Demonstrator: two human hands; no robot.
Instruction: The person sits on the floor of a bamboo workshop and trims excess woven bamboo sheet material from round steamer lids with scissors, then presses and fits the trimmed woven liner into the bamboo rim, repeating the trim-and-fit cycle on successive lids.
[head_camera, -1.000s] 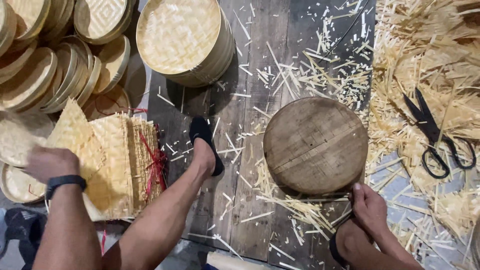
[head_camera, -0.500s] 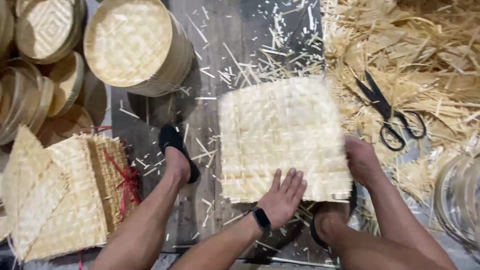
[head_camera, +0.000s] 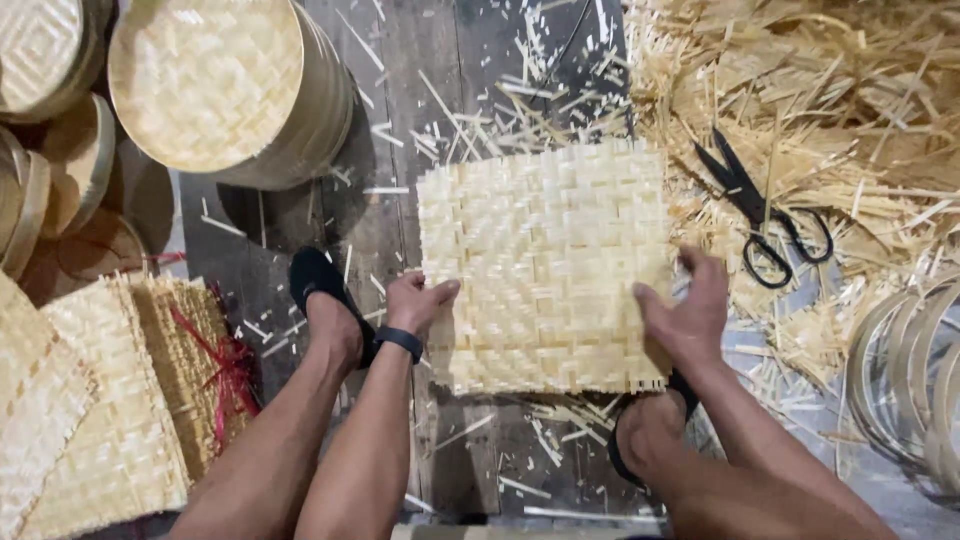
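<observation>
A square woven bamboo mat (head_camera: 545, 265) lies flat on the dark plank floor between my feet. At its left edge my left hand (head_camera: 418, 303), with a dark wristband, has its fingers curled against the weave. My right hand (head_camera: 685, 310) rests on the mat's lower right corner with the fingers spread over the edge. Both hands touch the mat; neither lifts it. My left foot in a black shoe (head_camera: 325, 300) sits left of the mat, and my right foot (head_camera: 650, 430) is just below it.
Black scissors (head_camera: 765, 220) lie on a heap of bamboo strips (head_camera: 850, 120) at the right. A stack of round woven trays (head_camera: 225, 90) stands upper left. Bundled woven mats tied with red string (head_camera: 130, 400) lie lower left. Bent bamboo hoops (head_camera: 900, 380) sit far right.
A second ago a round wooden disc lay where the mat now is, and my left hand was on the mat stack. The mat now covers the disc, with a hand at each side.
</observation>
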